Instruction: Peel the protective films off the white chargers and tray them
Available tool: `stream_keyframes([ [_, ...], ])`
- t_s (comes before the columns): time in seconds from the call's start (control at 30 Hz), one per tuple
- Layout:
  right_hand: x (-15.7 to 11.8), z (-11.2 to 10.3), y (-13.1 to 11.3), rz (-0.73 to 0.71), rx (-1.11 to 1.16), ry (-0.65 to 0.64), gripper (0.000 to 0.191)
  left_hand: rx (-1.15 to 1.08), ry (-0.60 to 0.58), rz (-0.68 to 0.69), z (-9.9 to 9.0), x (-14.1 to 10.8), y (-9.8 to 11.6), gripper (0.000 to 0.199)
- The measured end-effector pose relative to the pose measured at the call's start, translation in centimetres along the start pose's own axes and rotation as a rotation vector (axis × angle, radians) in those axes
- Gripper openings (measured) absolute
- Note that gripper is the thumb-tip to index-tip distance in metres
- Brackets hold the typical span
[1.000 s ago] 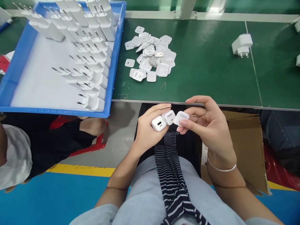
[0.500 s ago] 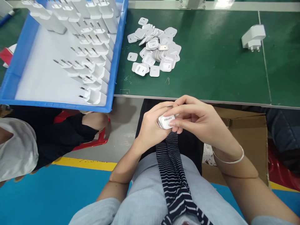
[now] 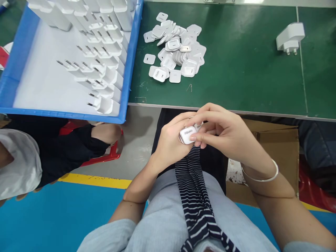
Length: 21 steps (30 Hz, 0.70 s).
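Note:
Over my lap, just in front of the bench edge, my left hand (image 3: 174, 136) is closed around small white plastic cover plates. The uppermost cover plate (image 3: 187, 134) faces me, with dark lettering that looks like "Fibaks". My right hand (image 3: 219, 129) meets the left, its thumb on that plate's right edge and its fingers curled behind. Another lettered white piece (image 3: 198, 126) peeks out between the hands; most of it is hidden by fingers. On the green bench ahead lies a loose pile of similar cover plates (image 3: 168, 63), some with a small slot.
A blue tray (image 3: 125, 87) at the left holds several white plug adapters (image 3: 107, 105), pins up. One white charger (image 3: 290, 36) sits on the green bench (image 3: 236, 70) at the right. A cardboard box (image 3: 278, 150) stands below. Another person's knee (image 3: 105, 134) is at the left.
The lettered plate has shifted slightly right and shows more fully. A second lettered piece now shows between my hands. The bench view has moved up a little.

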State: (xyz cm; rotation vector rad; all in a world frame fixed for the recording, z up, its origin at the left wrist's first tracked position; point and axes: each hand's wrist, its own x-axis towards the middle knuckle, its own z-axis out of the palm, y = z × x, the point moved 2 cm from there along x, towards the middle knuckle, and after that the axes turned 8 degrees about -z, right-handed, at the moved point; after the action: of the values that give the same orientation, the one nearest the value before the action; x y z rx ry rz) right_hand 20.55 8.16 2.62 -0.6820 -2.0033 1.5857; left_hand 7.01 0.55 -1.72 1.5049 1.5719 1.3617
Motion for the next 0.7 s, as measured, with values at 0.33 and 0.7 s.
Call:
stream_keyframes([
  [0.33,0.7,-0.01,-0.45,0.067,0.029,-0.031,0.025,0.032,-0.019,-0.002,-0.25,-0.16,0.09,0.023],
  [0.7,0.25,0.06,-0.64,-0.01,0.007,-0.012,0.022,-0.052,-0.046,0.024,-0.35,0.14,0.13,0.023],
])
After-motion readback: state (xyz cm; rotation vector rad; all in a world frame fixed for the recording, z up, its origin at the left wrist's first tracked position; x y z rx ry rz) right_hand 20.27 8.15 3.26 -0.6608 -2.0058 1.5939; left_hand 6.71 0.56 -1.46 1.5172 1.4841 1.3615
